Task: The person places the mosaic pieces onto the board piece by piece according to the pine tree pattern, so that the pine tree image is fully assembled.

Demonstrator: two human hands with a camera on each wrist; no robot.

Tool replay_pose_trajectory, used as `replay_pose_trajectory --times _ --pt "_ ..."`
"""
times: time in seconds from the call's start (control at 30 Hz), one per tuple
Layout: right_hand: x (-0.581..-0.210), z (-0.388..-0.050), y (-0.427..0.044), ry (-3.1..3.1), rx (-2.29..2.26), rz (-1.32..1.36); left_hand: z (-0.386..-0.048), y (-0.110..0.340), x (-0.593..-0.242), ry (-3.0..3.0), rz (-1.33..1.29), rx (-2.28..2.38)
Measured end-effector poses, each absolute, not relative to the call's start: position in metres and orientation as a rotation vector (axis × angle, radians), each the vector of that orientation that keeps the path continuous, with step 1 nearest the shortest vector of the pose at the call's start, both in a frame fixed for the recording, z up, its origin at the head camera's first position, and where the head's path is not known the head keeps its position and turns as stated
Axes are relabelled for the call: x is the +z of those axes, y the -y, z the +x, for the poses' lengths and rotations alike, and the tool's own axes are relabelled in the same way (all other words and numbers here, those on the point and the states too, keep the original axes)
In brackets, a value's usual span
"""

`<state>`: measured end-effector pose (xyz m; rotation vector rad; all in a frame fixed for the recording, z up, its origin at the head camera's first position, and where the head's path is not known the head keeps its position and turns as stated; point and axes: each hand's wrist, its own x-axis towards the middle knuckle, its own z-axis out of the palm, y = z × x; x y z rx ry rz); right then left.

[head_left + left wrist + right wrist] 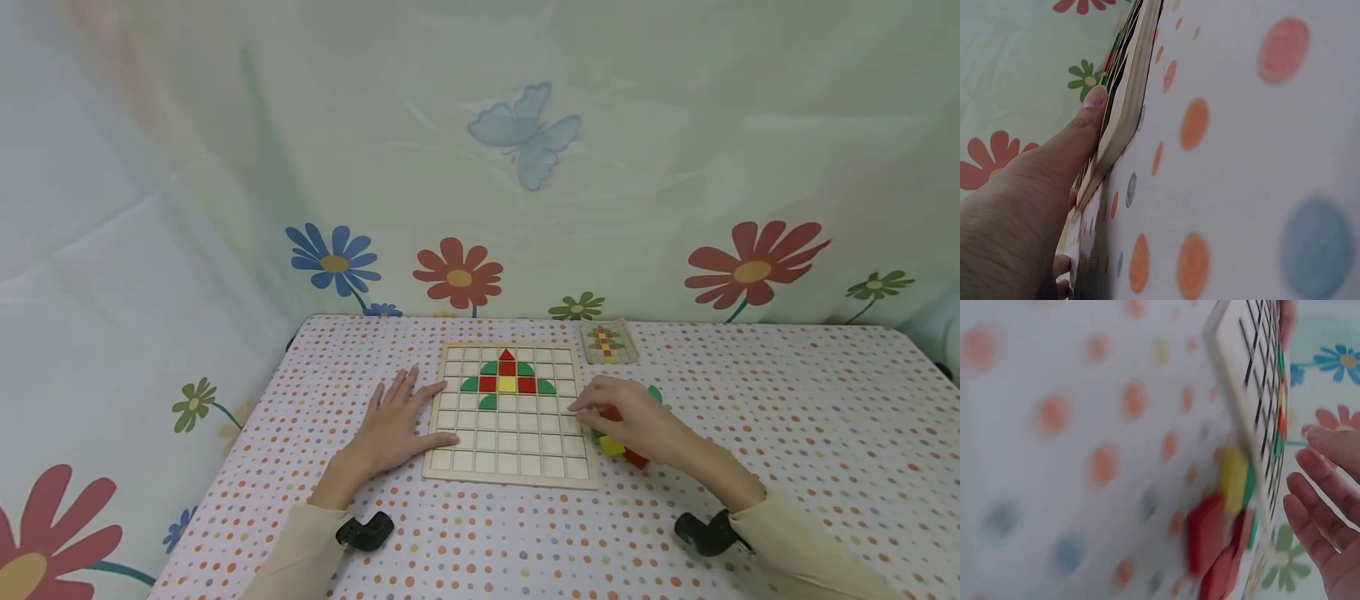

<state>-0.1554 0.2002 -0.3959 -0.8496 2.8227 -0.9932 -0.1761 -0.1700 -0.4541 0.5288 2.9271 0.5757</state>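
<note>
A pale wooden grid board [507, 458] lies in the middle of the table. Set in its upper squares are a red triangle [507, 355], red squares [527, 385], a yellow square [507, 384] and green rounded pieces [487, 402]. My left hand [390, 429] lies spread at the board's left side, thumb and index fingertip resting on its edge; the left wrist view shows the thumb [1075, 134] on the rim. Over loose pieces at the board's right edge hovers my right hand [633, 417], fingers slightly bent. In the right wrist view nothing shows between its fingers [1310, 494].
Beside the board's right edge lie loose red [1207, 534], yellow [1232, 478] and green pieces, partly under the right hand. A small pattern card [608, 342] with a similar tree-like picture is behind them. A floral cloth wall [630, 208] stands behind the dotted table [787, 400].
</note>
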Motion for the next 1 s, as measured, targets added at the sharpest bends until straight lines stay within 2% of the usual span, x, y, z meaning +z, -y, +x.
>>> replay_pose_trajectory --times 0.23,0.43,0.83,1.0 --pt "-0.400 -0.134 -0.241 -2.908 -0.862 -0.736 -0.175 0.172 -0.453 -2.912 0.527 0.587" --pt "-0.408 -0.117 -0.256 -2.889 -0.770 -0.701 -0.175 0.172 -0.452 -2.915 0.540 0.575" --pt "-0.419 -0.112 -0.248 -2.990 -0.796 -0.612 -0.175 0.171 -0.452 -2.911 0.531 0.570" --pt "-0.417 -0.113 -0.243 -2.996 -0.799 -0.489 -0.176 0.170 -0.451 -2.910 0.528 0.576"
